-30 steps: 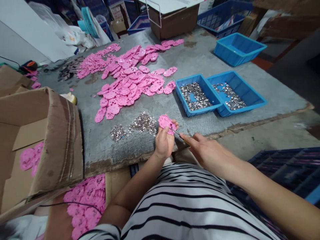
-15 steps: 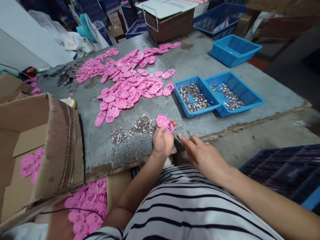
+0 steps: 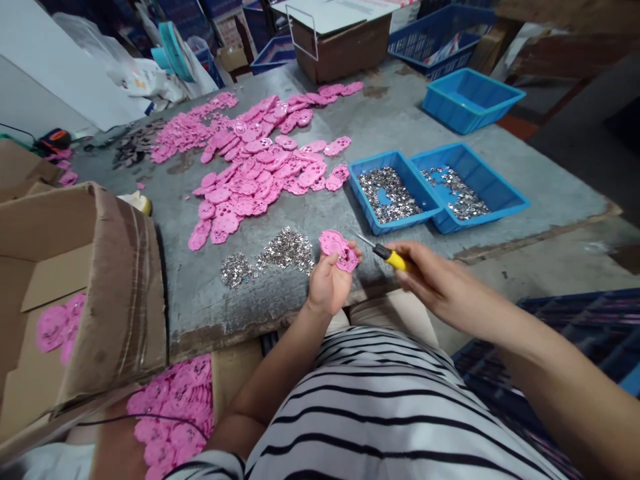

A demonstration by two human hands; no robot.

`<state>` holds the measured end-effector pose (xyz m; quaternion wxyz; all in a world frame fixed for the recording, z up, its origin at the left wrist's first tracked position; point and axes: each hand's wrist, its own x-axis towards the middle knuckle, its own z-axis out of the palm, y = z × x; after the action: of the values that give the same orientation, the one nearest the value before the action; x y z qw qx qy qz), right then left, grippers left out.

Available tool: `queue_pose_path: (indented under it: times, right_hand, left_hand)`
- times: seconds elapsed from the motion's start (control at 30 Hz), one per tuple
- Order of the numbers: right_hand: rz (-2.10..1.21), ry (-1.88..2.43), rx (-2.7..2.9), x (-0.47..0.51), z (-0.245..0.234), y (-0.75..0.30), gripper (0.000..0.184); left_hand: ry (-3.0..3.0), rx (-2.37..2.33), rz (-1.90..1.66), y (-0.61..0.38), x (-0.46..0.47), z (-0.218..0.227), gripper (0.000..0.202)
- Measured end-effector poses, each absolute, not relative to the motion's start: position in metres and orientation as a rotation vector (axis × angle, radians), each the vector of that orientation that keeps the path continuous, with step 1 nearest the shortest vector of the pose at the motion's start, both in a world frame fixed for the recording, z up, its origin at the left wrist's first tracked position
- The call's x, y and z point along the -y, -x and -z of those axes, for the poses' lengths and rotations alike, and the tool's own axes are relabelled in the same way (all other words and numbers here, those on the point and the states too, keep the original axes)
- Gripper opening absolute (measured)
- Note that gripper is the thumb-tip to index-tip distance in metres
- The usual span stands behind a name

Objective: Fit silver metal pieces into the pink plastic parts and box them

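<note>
My left hand point(image 3: 327, 280) is closed on a pink plastic piece point(image 3: 339, 249), held just above the near edge of the grey table point(image 3: 200, 293). My right hand point(image 3: 433, 277) grips a small yellow-handled screwdriver point(image 3: 387, 254) whose metal tip points toward the pink piece but stands a little to its right, apart from it. A pile of small silver metal parts point(image 3: 285, 248) lies on the table just left of my left hand, with a smaller heap point(image 3: 235, 268) beside it.
Many pink pieces point(image 3: 255, 170) are spread over the table's middle and back. Two blue trays point(image 3: 395, 190) point(image 3: 467, 187) of silver parts stand to the right, another blue tray point(image 3: 473, 97) behind. A cardboard box point(image 3: 75, 287) with pink pieces stands at left; more pink pieces point(image 3: 173, 413) lie below.
My right hand has drawn the screwdriver back to the right, off the pink piece, so the yellow handle now shows. My left hand still holds the pink piece in about the same place.
</note>
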<state>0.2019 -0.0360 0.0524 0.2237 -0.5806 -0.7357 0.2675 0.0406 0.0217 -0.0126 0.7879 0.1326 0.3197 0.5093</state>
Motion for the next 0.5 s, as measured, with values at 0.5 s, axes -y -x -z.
queue_pose_path:
  times: [0.5]
  right_hand:
    - [-0.634,1.624,1.967,-0.018,-0.004,-0.168,0.004]
  left_hand:
    - [-0.349,-0.681,-1.118,-0.045,-0.020,0.012,0.033]
